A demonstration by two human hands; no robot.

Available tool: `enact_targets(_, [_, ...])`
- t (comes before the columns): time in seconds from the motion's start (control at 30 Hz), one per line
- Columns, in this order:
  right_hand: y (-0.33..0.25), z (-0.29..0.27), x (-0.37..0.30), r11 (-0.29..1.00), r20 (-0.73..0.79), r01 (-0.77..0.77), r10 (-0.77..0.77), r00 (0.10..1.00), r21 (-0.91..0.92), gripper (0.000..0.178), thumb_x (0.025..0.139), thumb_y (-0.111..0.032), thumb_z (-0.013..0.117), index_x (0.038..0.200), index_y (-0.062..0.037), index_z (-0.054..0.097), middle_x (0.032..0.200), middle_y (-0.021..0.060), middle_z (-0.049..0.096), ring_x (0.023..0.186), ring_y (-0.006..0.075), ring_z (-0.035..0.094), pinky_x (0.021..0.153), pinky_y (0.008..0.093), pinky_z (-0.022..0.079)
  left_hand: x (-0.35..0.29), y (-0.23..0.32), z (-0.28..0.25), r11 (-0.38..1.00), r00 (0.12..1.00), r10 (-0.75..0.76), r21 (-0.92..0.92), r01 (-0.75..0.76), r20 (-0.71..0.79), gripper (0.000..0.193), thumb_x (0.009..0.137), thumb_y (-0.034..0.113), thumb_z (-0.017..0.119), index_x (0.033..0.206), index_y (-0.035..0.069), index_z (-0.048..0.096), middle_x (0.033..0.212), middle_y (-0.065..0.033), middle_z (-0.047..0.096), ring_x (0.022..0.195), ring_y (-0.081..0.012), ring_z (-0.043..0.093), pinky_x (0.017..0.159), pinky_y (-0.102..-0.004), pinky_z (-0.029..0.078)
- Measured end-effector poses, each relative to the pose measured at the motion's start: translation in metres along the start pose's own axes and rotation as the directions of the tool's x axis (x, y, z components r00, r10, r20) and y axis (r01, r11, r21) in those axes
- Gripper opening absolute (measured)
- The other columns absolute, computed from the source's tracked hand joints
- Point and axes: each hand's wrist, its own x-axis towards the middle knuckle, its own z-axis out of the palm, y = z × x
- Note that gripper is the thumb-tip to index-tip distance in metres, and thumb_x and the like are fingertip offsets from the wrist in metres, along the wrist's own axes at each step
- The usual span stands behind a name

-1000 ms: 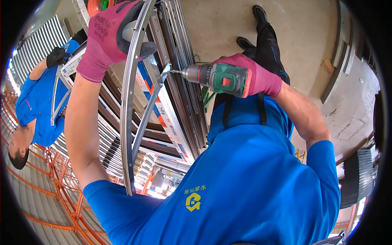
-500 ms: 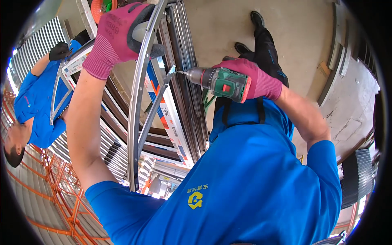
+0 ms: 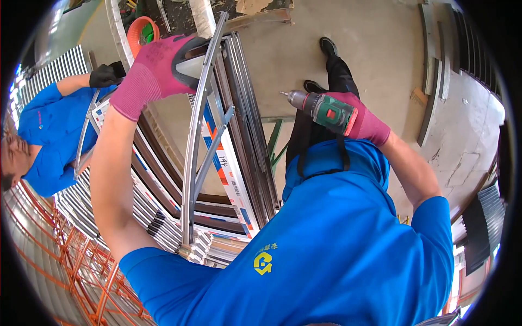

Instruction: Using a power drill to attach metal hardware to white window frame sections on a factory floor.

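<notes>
My left hand [image 3: 163, 68], in a pink glove with grey fingertips, is closed around the upper part of a metal frame [image 3: 197, 117]. A thin diagonal brace [image 3: 213, 148] joins the frame's long, upright-looking bar. In my right hand [image 3: 368, 120], gloved in pink too, is a green and black cordless drill [image 3: 330, 113]. Its bit points left toward the frame, with a wide gap between them. Behind the frame lie long metal profiles [image 3: 244, 114], some with white printed wrapping.
At the left a co-worker in a blue shirt [image 3: 51, 130] holds a similar metal frame with a black-gloved hand. An orange basket [image 3: 142, 33] with something green in it stands beyond my left hand. Green stand legs [image 3: 276, 142] show by my legs. Long bars [image 3: 431, 100] lie on the floor at the right.
My right hand has drawn the drill back to the right, away from the brace. The frame in my left hand has shifted slightly right. The co-worker's hand and frame have also moved a little.
</notes>
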Motion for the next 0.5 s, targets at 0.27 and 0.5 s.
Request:
enact_targets(0.27, [-0.021, -0.003, -0.017, 0.975, 0.228, 0.149, -0.109, 0.967, -0.164, 0.023, 0.097, -0.011, 0.058, 0.118, -0.0021, 0.062, 0.111, 0.0130, 0.065, 0.106, 0.0277, 0.063, 0.098, 0.0386, 0.047, -0.123, 0.038, 0.016, 0.527, 0.561, -0.771, -0.796, 0.297, -0.301, 0.027, 0.095, 0.011, 0.064, 0.121, 0.002, 0.064, 0.104, -0.0080, 0.070, 0.099, -0.0188, 0.065, 0.092, -0.0348, 0.051])
enact_targets(0.5, [-0.037, -0.001, -0.066, 0.985, -0.042, -0.052, 0.045, 0.998, -0.168, 0.033, 0.082, -0.010, 0.075, 0.113, -0.0054, 0.064, 0.102, 0.0109, 0.071, 0.094, 0.0236, 0.069, 0.083, 0.0362, 0.054, -0.203, 0.110, 0.098, -0.365, 0.488, -0.872, -0.615, -0.699, -0.036, 0.023, 0.093, 0.030, 0.059, 0.104, 0.012, 0.066, 0.069, 0.0038, 0.047, 0.054, -0.0108, 0.039, 0.047, -0.0244, 0.032])
